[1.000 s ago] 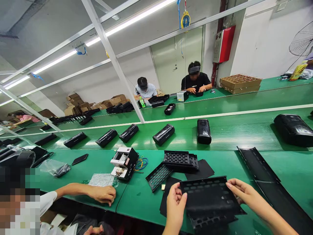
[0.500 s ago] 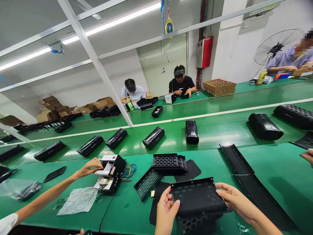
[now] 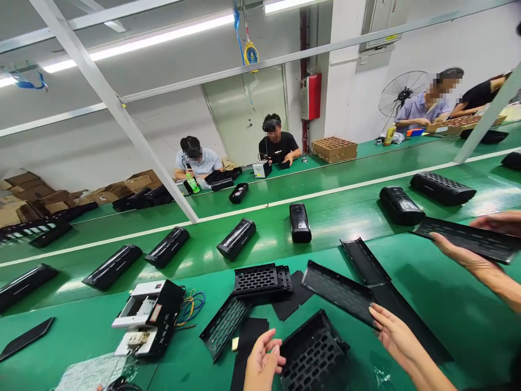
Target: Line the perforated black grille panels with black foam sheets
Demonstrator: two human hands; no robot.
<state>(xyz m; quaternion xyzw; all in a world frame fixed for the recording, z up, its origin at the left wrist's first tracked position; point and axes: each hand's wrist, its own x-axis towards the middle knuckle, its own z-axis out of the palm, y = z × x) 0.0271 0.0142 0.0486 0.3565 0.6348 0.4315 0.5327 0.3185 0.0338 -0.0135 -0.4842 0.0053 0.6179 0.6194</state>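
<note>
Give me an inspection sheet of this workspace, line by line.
Surface: green bench, with a second green line beyond it.
Parts: left hand beside a black perforated cage; right hand at the end of a long black panel; stacked panels nearby.
Clutter: bubble wrap near a white machine.
Grippers: nothing seen; bare hands. A co-worker's hand holds another panel.
Cables: coloured wires beside the machine.
Surroundings: seated workers, a fan, cardboard boxes.
</note>
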